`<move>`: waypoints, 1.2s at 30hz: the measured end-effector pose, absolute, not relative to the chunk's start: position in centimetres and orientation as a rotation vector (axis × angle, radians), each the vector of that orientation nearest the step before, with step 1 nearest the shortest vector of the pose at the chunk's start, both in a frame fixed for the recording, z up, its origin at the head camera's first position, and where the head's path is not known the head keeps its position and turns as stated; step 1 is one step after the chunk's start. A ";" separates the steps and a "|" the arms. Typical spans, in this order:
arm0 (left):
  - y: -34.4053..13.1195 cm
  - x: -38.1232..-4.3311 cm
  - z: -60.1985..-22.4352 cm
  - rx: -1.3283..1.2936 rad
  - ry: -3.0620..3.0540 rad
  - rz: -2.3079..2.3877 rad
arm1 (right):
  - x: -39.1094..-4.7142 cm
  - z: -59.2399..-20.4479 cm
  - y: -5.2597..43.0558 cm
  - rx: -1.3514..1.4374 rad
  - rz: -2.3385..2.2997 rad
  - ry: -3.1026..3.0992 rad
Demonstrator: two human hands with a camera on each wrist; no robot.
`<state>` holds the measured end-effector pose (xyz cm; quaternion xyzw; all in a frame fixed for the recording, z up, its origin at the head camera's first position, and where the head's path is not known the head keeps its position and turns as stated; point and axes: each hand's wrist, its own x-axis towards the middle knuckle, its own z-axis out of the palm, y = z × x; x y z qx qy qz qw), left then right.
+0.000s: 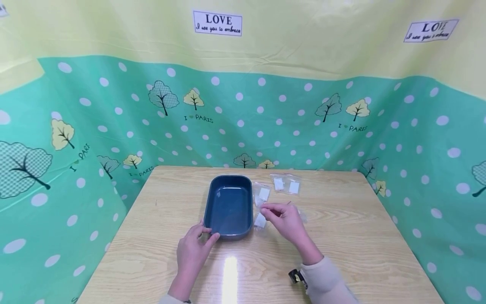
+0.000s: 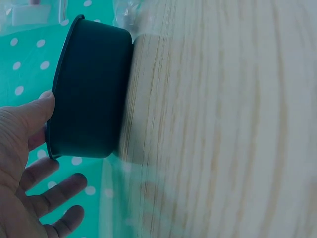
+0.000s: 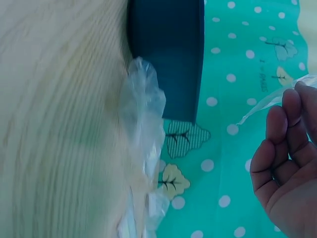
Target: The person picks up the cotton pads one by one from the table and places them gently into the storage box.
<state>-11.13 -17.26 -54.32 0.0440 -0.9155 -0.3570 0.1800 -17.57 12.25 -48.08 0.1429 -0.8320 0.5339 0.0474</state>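
Note:
A dark blue rectangular dish (image 1: 229, 233) sits on the table, its rim facing up. My left hand (image 1: 193, 250) holds the dish's near left corner, and in the left wrist view the thumb (image 2: 40, 106) touches the rim while other fingers are spread. My right hand (image 1: 285, 220) is just right of the dish. Between its thumb and fingertips it pinches a clear plastic bag (image 3: 270, 100), raised off the table. Small clear bags with white pieces, one nearer (image 1: 260, 220) and one farther (image 1: 263, 194), lie beside the dish, close to that hand.
Two more clear bags (image 1: 284, 184) with white pieces lie at the table's back, right of the dish. Another bag (image 1: 302, 216) is partly hidden behind the right hand. A green and yellow printed cloth (image 1: 258, 109) hangs around the wooden table (image 1: 152, 253).

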 end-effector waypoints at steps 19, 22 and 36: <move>-17.1 -11.1 -54.3 0.103 -2.572 -0.971 | -16.9 -49.1 8.6 0.495 1.808 -2.599; -17.2 -11.2 -54.3 0.110 -2.579 -0.974 | -16.9 -49.4 8.3 0.491 1.787 -2.640; -17.2 -11.2 -54.5 0.082 -2.557 -0.970 | -16.8 -51.0 7.3 0.601 1.663 -2.718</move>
